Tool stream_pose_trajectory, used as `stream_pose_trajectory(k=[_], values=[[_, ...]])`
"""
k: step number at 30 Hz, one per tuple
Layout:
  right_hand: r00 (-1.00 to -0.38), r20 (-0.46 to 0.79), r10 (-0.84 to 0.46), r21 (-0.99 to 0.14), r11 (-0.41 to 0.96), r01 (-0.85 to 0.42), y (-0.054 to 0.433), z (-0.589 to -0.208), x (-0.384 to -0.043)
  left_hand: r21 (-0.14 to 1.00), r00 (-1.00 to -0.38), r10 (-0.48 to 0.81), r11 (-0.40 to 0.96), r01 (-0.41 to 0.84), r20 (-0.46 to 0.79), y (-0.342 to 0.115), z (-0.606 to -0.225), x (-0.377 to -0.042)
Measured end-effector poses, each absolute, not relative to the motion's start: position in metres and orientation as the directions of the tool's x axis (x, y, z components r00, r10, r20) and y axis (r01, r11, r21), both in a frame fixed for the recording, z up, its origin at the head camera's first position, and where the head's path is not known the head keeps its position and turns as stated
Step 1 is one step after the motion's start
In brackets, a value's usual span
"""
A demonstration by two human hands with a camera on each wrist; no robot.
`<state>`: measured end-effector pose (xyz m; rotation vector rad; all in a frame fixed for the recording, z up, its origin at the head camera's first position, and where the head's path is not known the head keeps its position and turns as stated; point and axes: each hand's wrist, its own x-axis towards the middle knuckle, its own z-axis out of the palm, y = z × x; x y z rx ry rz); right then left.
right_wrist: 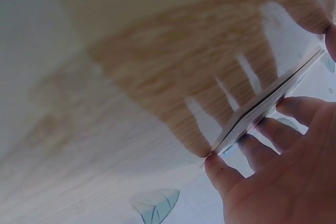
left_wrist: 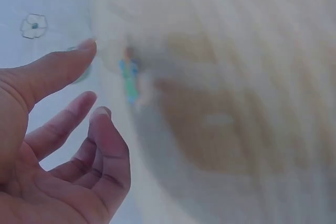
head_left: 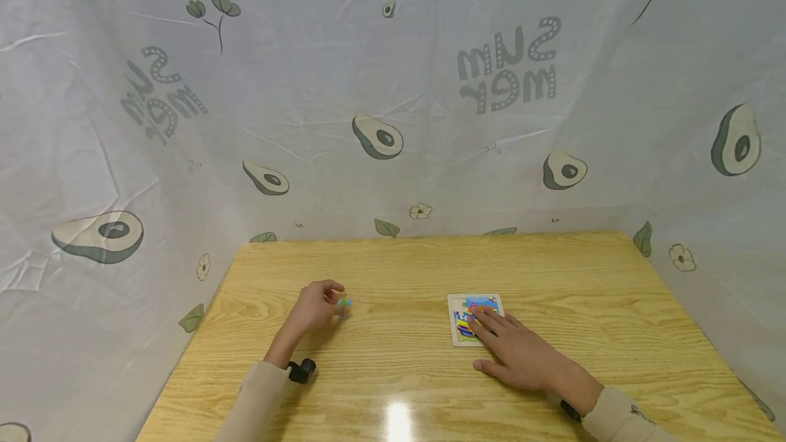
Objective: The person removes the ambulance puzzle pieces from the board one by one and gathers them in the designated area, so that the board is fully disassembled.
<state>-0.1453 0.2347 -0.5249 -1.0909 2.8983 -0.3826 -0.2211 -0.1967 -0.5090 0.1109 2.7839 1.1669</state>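
Observation:
On the right half of the table lies a flat square board [head_left: 462, 337] with a pale border and a bright blue, yellow and pink picture. My right hand [head_left: 512, 352] rests on it with fingers spread, covering its lower right part. In the right wrist view the fingertips touch the face of the thin board [right_wrist: 254, 113]. Over the left half, my left hand [head_left: 317, 305] is beside a small blue and green piece [head_left: 344, 303]. The left wrist view shows the piece [left_wrist: 129, 80] blurred, beyond the parted thumb and fingers; its kind cannot be made out.
The wooden table [head_left: 393, 271] has light grain and a bright glare spot near its front edge. A white curtain [head_left: 319, 87] printed with avocados, leaves and lettering hangs behind it and along both sides. Each wrist wears a dark strap.

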Motion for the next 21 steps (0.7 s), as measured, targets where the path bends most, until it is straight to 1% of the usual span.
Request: stream_pose_trajectory(k=[4, 9, 14, 21], values=[[-0.755, 0.071, -0.652, -0.235, 0.725, -0.648, 0.234, -0.526, -0.145, 0.718, -0.986, 0.157, 0.692, 0.074, -0.049, -0.188, -0.497, -0.224], [-0.760, 0.055, -0.648, -0.239, 0.730, -0.640, 0.233, -0.526, -0.146, 0.755, -0.978, 0.207, 0.644, 0.118, -0.023, -0.169, -0.486, -0.230], [-0.764, 0.057, -0.642, -0.230, 0.736, -0.636, 0.234, -0.526, -0.146, 0.778, -0.968, 0.252, 0.610, 0.153, -0.006, -0.143, -0.477, -0.237], [-0.776, 0.057, -0.628, -0.195, 0.755, -0.626, 0.235, -0.524, -0.141, 0.772, -0.940, 0.340, 0.602, 0.205, -0.015, -0.099, -0.476, -0.240]])
